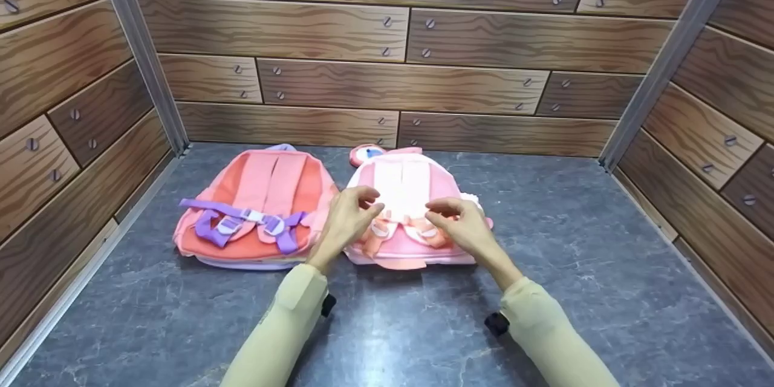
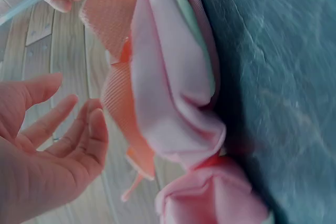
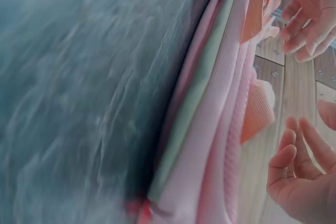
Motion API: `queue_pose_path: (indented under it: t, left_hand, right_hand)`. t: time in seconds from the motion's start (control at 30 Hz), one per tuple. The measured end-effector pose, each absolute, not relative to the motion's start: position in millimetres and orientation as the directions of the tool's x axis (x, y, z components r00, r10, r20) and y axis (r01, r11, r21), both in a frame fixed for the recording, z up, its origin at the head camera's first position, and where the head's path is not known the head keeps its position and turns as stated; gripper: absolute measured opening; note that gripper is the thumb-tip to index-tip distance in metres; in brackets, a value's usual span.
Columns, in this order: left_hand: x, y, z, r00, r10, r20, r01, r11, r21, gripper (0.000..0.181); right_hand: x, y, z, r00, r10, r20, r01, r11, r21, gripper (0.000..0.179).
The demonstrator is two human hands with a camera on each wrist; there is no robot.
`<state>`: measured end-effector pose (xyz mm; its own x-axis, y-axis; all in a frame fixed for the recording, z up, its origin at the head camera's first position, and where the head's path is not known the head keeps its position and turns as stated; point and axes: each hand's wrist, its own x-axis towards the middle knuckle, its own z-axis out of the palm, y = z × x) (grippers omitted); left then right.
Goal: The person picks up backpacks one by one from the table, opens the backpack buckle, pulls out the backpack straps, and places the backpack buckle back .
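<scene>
In the head view a pink backpack (image 1: 444, 178) lies with its strap side up, its top away from me. Orange webbing straps (image 1: 372, 243) with white buckles cross its lower part. Above the bag's left side hovers my left hand (image 1: 351, 217), thumb and fingers parted around nothing. Over its right side my right hand (image 1: 465, 227) is held likewise, with a gap between thumb and fingertips. Both wrist views show the left hand (image 2: 58, 140) and the right hand (image 3: 304, 166) apart from the bag's fabric, fingers loosely bent and holding nothing.
A coral backpack (image 1: 308, 184) with purple straps (image 1: 211, 233) lies just left of the pink one, also strap side up. A round eye-like decoration (image 1: 364, 154) sticks out behind the pink bag. Wood-patterned walls (image 1: 338, 30) enclose the dark grey tabletop (image 1: 562, 211) on three sides.
</scene>
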<state>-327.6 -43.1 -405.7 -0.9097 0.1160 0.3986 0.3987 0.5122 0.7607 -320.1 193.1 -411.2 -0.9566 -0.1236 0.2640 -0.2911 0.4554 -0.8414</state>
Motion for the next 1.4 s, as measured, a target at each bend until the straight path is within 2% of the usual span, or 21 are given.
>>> queue_pose_path:
  t: [0.17,0.47,0.73,1.0,1.4]
  left_hand:
    - [-338,-36,-414,-0.926,0.126,0.355,0.371,0.471,0.800,0.022]
    - [-352,-30,-423,-0.954,0.164,0.250,0.298,0.461,0.836,0.025]
    - [-356,-25,-424,-0.955,0.201,0.217,0.293,0.537,0.791,0.030]
    - [-360,-22,-427,-0.947,0.236,0.217,0.317,0.590,0.742,0.031]
    - [-364,-25,-428,-0.931,0.303,0.201,0.345,0.563,0.751,0.026]
  right_hand:
    - [-333,187,-419,-0.978,-0.124,0.168,-0.198,0.304,-0.932,0.030]
    - [-350,182,-428,-0.983,-0.150,0.110,-0.143,0.232,-0.962,0.035]
    - [-359,175,-432,-0.984,-0.154,0.085,-0.126,0.280,-0.952,0.036]
    - [-364,171,-436,-0.983,-0.183,-0.020,-0.038,0.306,-0.951,0.039]
    - [-369,171,-440,-0.970,-0.242,-0.030,-0.067,0.383,-0.921,0.034]
